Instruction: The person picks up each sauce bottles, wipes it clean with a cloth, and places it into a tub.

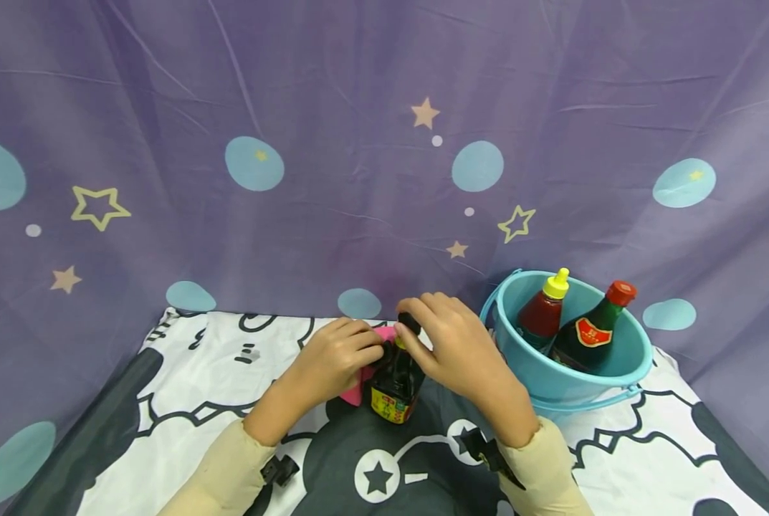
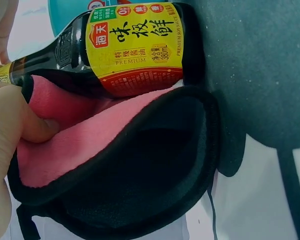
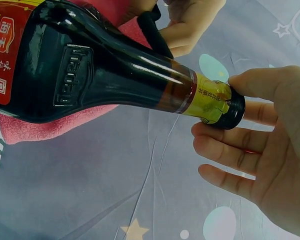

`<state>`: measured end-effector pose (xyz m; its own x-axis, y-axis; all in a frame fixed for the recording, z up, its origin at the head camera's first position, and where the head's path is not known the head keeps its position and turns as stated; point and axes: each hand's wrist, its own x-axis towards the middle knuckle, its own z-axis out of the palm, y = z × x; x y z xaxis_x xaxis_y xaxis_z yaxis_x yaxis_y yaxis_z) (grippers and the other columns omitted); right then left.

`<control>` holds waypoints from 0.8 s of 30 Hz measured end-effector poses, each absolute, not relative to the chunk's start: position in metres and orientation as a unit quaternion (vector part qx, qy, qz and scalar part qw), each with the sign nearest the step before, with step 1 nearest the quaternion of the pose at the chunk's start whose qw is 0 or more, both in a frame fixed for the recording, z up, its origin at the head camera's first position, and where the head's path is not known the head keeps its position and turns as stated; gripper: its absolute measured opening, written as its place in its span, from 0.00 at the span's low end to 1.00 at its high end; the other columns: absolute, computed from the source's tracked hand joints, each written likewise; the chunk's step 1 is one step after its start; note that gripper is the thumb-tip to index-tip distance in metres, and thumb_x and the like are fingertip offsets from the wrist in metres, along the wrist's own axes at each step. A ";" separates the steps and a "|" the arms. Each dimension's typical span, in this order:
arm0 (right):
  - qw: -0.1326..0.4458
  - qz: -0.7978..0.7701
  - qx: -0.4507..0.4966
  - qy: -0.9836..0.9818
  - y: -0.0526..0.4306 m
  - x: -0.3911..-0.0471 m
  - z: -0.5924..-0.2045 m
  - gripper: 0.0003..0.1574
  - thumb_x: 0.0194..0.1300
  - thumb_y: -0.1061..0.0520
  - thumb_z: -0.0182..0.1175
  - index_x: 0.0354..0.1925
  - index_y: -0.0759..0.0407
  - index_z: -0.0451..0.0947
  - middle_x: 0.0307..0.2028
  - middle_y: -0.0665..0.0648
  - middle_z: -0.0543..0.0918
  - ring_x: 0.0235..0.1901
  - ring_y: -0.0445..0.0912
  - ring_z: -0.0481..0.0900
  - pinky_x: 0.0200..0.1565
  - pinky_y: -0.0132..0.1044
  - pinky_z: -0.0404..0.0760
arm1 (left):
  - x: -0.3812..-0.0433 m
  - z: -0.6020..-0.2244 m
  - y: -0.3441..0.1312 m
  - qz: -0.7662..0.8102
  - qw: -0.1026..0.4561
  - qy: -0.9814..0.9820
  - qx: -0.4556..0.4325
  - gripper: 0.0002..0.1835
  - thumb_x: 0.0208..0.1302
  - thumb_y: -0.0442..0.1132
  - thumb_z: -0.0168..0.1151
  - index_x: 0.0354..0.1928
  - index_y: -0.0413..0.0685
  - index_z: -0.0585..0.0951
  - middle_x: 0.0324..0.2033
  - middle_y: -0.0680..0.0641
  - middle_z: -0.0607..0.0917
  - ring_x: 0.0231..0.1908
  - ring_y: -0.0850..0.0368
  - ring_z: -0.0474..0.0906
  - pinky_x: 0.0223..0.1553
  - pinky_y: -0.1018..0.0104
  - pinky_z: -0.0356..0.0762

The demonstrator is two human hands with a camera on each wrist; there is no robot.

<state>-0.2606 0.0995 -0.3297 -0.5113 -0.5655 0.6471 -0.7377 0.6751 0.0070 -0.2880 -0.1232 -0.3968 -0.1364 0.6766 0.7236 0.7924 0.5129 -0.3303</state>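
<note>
A dark soy sauce bottle (image 1: pixel 393 383) with a yellow label and black cap stands on the patterned cloth between the hands. My right hand (image 1: pixel 455 347) pinches its black cap (image 3: pixel 235 109) between thumb and fingers, the other fingers spread beside it. My left hand (image 1: pixel 340 355) grips a pink fleecy cloth piece (image 2: pixel 85 150) with black edging, thumb pressed on its pink side. The piece lies against the bottle; a dark hollow or fold shows below the pink in the left wrist view. Most of it is hidden by the left hand in the head view.
To the right stands a light blue bucket (image 1: pixel 571 390). It holds a red sauce bottle with a yellow nozzle cap (image 1: pixel 539 315) and a dark green bottle with a red cap (image 1: pixel 587 337). A purple curtain (image 1: pixel 358 143) hangs behind the table cloth (image 1: pixel 197 365).
</note>
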 end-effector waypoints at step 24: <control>0.312 0.143 0.379 -0.860 0.098 -0.259 -0.330 0.13 0.70 0.50 0.63 0.47 0.56 0.82 0.36 0.49 0.83 0.32 0.43 0.75 0.37 0.39 0.78 | -0.286 -0.399 -0.128 -0.017 0.345 -0.818 -0.461 0.17 0.37 0.21 0.66 0.26 0.53 0.84 0.27 0.57 0.85 0.34 0.57 0.81 0.35 0.65 0.76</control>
